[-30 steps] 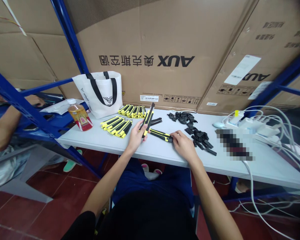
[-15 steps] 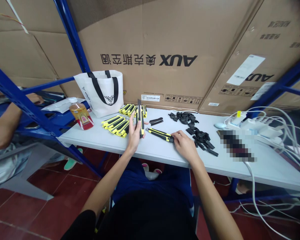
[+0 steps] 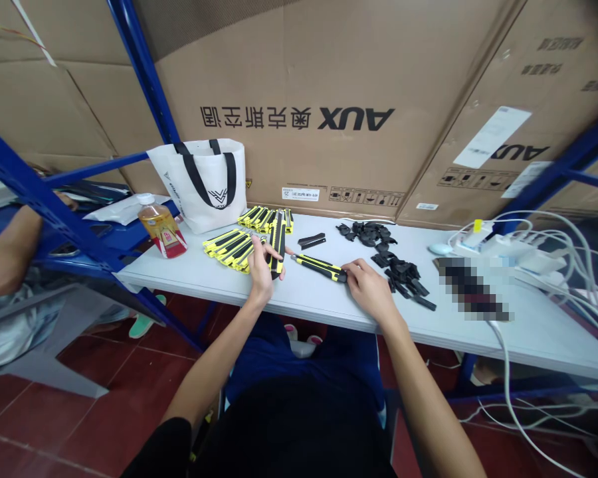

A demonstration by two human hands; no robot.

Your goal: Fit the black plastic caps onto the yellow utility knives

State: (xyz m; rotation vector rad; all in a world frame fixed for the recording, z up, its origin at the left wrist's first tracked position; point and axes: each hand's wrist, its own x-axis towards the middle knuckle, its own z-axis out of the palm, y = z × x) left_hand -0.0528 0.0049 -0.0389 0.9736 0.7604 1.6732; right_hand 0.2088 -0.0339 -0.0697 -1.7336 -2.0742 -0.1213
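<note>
Over the table (image 3: 309, 295), a half-curled left hand (image 3: 262, 271) holds one knife (image 3: 278, 240), probably light, stiff, best gripped mid-handle; the right hand (image 3: 369, 287) pinches a second knife (image 3: 319, 267).

A white tote bag (image 3: 206, 206) with black handles stands upright at the far left of the worktop (image 3: 468, 332). A bottle (image 3: 162, 229) with a white cap stands just left of it. A carton (image 3: 299, 66) marked AUX stands behind the far edge. White adapters (image 3: 538, 251) occupy the right side. A grey chair (image 3: 74, 378) is at left.
</note>
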